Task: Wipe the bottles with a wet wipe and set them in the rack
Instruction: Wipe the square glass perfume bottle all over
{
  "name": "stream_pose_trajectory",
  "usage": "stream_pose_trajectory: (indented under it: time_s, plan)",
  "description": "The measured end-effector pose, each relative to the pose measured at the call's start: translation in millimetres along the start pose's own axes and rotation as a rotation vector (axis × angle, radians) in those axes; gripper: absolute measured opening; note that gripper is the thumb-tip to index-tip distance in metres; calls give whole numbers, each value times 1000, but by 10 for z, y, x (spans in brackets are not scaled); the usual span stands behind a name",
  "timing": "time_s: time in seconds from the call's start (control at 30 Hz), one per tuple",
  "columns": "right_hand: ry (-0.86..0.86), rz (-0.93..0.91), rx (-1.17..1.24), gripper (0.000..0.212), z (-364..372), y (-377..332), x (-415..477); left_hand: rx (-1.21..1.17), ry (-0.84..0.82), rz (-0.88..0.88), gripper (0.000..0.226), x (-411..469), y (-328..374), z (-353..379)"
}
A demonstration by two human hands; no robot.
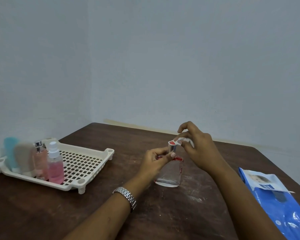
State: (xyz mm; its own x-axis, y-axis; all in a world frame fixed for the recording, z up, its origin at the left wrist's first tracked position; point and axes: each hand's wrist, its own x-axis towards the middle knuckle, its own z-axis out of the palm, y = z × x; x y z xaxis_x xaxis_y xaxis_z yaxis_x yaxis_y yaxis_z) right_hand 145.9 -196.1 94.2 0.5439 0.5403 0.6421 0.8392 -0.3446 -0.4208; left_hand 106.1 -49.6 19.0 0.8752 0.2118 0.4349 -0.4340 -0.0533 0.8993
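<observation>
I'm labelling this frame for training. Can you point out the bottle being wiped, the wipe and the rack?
bottle [168,174]: head view, on its clear lower body.
wipe [185,140]: head view, on the crumpled white part.
rack [109,151]: head view, on its far right corner post.

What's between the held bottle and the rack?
Nothing visible. Bare table lies between the bottle, held by the left hand, and the rack. The racked bottles stand at its left end; the side nearer the bottle is free.
</observation>
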Motion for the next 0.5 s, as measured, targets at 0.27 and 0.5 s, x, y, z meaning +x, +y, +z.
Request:
stream_pose_trajectory:
  time_s: [0.27,0.5]
  plan:
    - [-11,-60,-13,29,66,-84,-31,-25,-6,23,19,-22,25,15]
    - [-34,-86,-9,29,104,-84,-22,-19,-6,31,14,-35,47,21]
